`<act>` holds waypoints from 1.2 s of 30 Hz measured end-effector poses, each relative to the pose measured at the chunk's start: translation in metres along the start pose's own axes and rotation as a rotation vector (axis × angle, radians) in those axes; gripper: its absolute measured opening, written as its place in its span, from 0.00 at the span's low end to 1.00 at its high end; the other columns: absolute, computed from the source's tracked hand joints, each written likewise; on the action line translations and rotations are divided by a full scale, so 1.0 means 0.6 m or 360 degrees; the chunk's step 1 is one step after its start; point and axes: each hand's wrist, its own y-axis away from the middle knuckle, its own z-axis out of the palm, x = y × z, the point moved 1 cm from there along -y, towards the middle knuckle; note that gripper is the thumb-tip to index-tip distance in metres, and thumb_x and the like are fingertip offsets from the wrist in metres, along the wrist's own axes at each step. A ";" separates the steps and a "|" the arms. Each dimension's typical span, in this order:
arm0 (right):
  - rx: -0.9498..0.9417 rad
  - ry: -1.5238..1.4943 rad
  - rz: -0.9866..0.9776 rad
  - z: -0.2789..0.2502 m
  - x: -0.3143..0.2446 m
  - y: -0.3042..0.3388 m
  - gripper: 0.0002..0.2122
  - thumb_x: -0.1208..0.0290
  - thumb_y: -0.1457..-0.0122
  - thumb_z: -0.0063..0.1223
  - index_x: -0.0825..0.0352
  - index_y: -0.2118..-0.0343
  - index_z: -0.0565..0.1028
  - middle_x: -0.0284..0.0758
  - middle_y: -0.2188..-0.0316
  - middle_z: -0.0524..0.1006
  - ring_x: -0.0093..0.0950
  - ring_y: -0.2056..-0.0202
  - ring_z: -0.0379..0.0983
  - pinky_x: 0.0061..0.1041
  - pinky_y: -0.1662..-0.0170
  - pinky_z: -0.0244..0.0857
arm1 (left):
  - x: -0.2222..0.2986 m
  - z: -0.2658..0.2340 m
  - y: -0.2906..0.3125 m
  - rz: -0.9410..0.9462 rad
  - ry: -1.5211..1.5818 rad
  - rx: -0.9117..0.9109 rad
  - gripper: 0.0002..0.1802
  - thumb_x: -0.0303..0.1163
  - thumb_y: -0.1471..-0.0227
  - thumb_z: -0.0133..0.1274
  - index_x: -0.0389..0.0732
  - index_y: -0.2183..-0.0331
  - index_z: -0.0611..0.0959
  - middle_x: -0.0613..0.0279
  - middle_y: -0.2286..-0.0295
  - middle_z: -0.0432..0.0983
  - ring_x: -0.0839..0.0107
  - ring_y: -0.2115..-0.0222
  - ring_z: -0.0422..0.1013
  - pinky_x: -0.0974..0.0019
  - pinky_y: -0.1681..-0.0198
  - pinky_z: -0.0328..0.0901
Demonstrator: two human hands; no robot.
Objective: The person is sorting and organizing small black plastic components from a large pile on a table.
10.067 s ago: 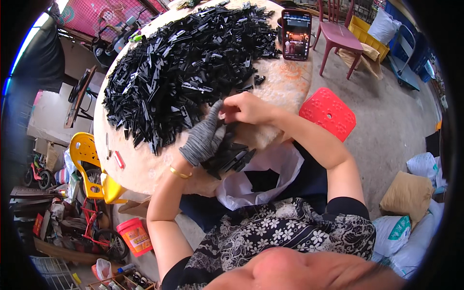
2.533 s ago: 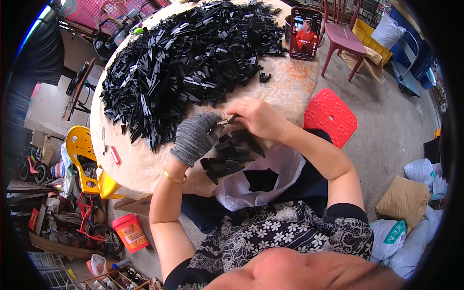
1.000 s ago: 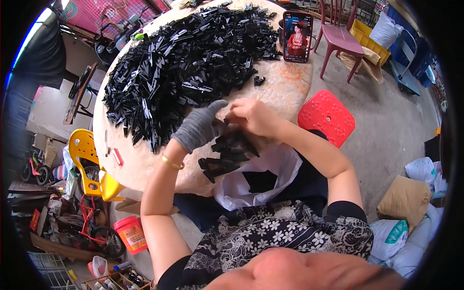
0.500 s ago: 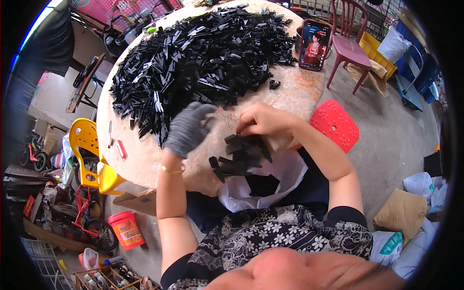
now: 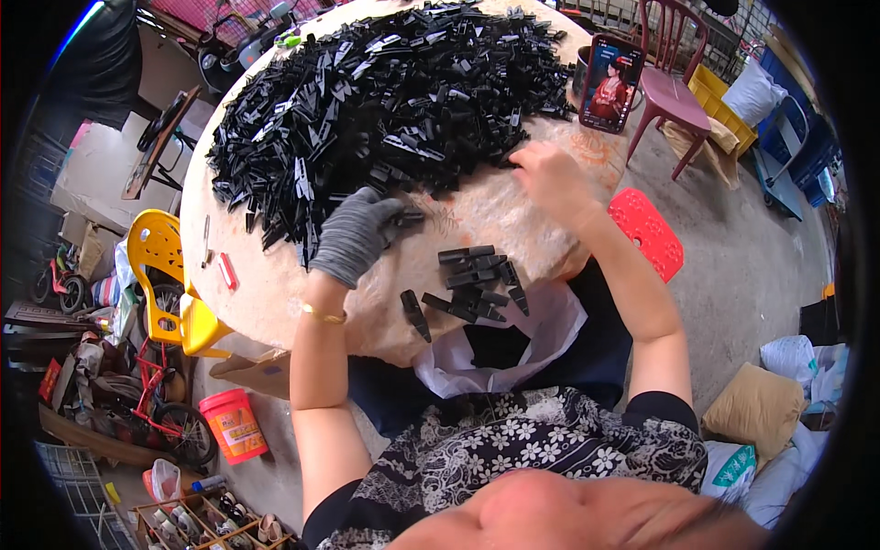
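Note:
My left hand, in a grey striped knit glove, is closed on a black plastic clip whose end sticks out past the thumb. It is at the near edge of a large heap of black plastic clips. Bare and slightly blurred, my right hand is over the table by the heap's right edge, its fingers bent; whether they hold anything is unclear. Several separate black clips lie in a small group near the table's front edge. Just below them, a white plastic bag hangs open at my lap.
The round table has a pale cover. A phone stands upright at its right side, and a red lighter-like piece lies at left. Around it are a red stool, a yellow chair, a maroon chair and an orange-red tub.
My right hand has moved away from the small group of clips, up and right toward the heap's edge. My left hand has shifted slightly and now shows a clip in its grip.

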 end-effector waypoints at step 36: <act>-0.0222 -0.0572 -0.0382 0.009 -0.056 0.017 0.09 0.66 0.51 0.57 0.64 0.69 0.77 0.38 0.72 0.73 0.39 0.67 0.72 0.34 0.63 0.67 | 0.059 0.031 -0.019 -0.0124 0.0466 0.0501 0.17 0.31 0.51 0.55 0.41 0.57 0.75 0.52 0.67 0.76 0.54 0.67 0.73 0.57 0.64 0.67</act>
